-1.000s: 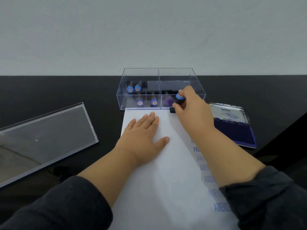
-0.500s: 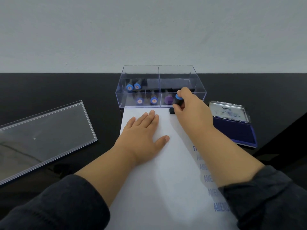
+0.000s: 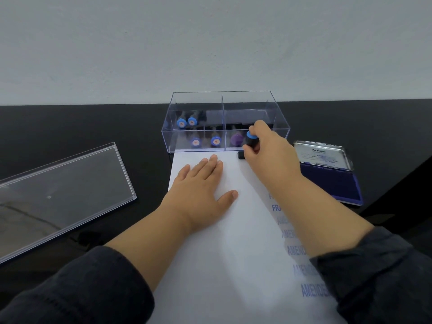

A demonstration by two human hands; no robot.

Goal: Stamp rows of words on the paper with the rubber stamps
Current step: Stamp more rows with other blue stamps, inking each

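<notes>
The right hand [image 3: 268,155] pinches a rubber stamp [image 3: 250,142] with a black handle and a blue top. The stamp's black base sits down on the far edge of the white paper [image 3: 222,253], just in front of the clear box [image 3: 225,120]. The left hand [image 3: 198,185] lies flat on the paper with its fingers straight and close together and the thumb out to the side.

Blue words run down the right side of the paper in a row. The right arm covers part of them.

The clear box has walls inside that split it into parts. More stamps [image 3: 187,122] with blue tops lie in the left parts, and one with a purple top [image 3: 236,140] lies near the held stamp.

A blue ink pad [image 3: 332,183] sits open just to the right of the paper, with its shiny lid [image 3: 322,155] tipped up. A clear plastic lid [image 3: 58,197] lies on the black table [image 3: 70,127] well to the left.
</notes>
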